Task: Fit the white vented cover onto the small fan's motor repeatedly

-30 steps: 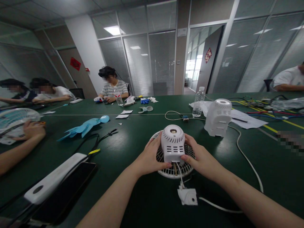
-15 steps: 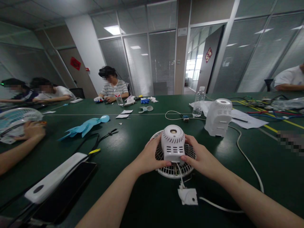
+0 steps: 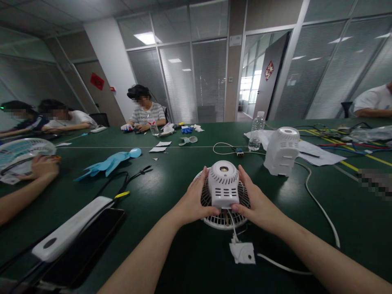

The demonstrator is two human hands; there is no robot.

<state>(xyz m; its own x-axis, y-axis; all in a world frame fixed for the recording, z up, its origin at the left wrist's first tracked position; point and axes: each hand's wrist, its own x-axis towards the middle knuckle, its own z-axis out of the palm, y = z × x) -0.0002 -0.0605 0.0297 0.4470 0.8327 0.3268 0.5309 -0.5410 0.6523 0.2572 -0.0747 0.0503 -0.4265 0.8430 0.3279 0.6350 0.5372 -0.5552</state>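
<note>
A white fan motor housing (image 3: 224, 185) with vent slots stands on a round white fan grille (image 3: 211, 220) in front of me. My left hand (image 3: 194, 200) cups its left side, thumb at the lower front edge and fingers along the flank. Opposite it, my right hand (image 3: 254, 196) frames the right side, its thumb on the lower right corner and its fingers fairly straight. The far sides of both hands' grips are partly hidden. From beneath the housing a thin white wire runs to a small white plate (image 3: 242, 253) on the table.
Another white housing (image 3: 281, 153) stands to the right, by a water bottle (image 3: 256, 132) and papers. Blue fan blades (image 3: 112, 163), a white power strip (image 3: 72, 228) and a dark phone (image 3: 84, 249) lie left. A neighbour's hand (image 3: 44, 167) touches another fan. A white cable (image 3: 321, 204) curves right.
The fingers of both hands have straightened and spread slightly outward from the housing's sides. The housing stays in nearly the same place on the grille.
</note>
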